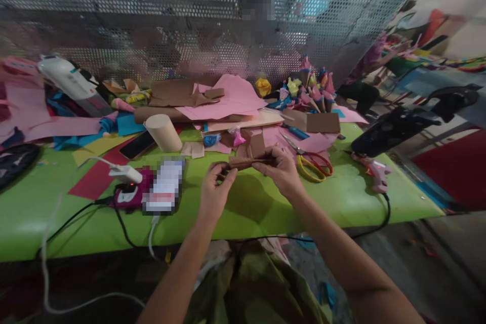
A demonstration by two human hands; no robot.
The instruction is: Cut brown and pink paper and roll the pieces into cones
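Observation:
Both my hands hold a narrow strip of brown cardboard (247, 162) a little above the green table (266, 202). My left hand (215, 191) pinches the strip's left end with its fingers closed. My right hand (281, 171) grips the right end from above, fingers curled round it. More brown cardboard pieces (253, 146) lie just behind the strip.
Scissors with yellow and red handles (313, 164) lie right of my right hand. A pink glue gun (374, 172) rests near the right edge. A beige paper cylinder (164, 132), a phone (137, 145), chargers and cables sit at left. Pink sheets (235, 96) and paper crafts pile up behind.

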